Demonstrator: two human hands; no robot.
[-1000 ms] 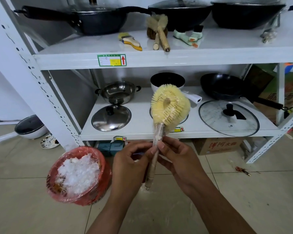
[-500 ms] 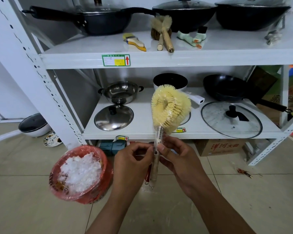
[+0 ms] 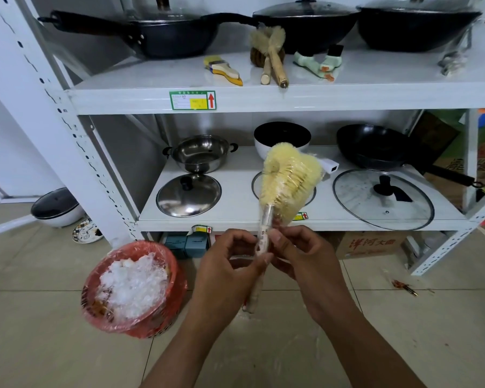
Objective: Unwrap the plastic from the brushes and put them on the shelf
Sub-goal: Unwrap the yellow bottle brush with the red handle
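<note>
Yellow brush [image 3: 289,181] — red 洋河大曲 on box [image 3: 371,249]

Apparently plastic-wrapped brush [image 3: 290,177] between left hand [image 3: 227,273] and right hand [image 3: 308,259]

Person, arms only in sight: bare left hand [image 3: 227,273], bare right hand [image 3: 308,261]; both forearms uncovered; fingernails short, plain.

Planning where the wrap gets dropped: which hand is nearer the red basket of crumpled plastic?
Left. The left hand sits just right of the red basket, not touching it; the right hand is farther right, across the wrapped brush that both hands hold.
</note>
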